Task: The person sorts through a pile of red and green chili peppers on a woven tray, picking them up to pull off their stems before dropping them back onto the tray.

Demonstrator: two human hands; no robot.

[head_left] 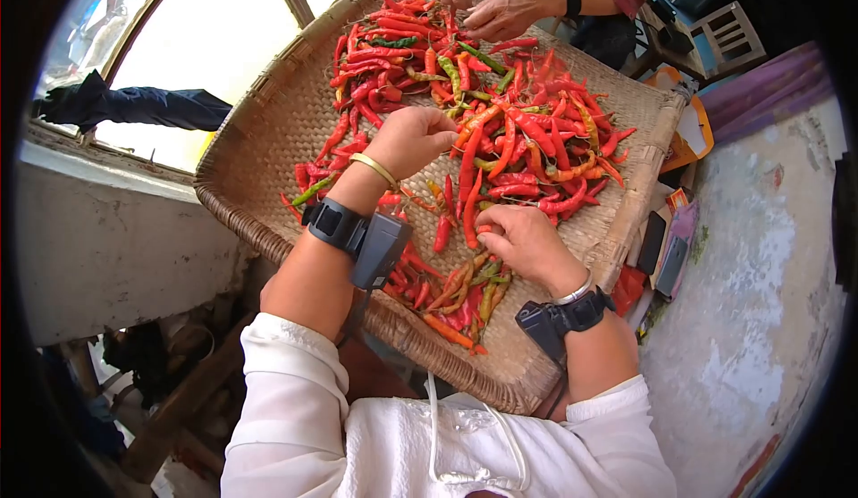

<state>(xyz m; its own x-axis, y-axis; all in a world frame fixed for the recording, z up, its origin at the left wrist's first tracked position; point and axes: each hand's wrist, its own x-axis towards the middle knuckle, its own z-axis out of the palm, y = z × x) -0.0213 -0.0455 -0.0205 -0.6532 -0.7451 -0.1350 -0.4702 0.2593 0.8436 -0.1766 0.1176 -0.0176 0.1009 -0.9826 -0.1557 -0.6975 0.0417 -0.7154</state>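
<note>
My left hand [413, 143] is over the middle of a woven basket tray [268, 141], its fingers curled down beside an orange-red chili pepper [478, 125]. Its fingertips are partly hidden, so what they hold cannot be made out. My right hand [525, 241] is lower and to the right, thumb and finger pinched on a red chili pepper [483, 228], of which only a bit shows. Next to it lies a long red chili pepper [471, 212]. A large heap of red chili peppers [536, 141] fills the tray's middle, with some green and orange ones mixed in.
Across the tray, another person's hands [509, 11] work at the far pile of chili peppers [384, 51]. Near me lies a smaller group of mottled peppers [469, 288]. A wall and window [192, 47] stand left; a phone [670, 266] lies right of the tray.
</note>
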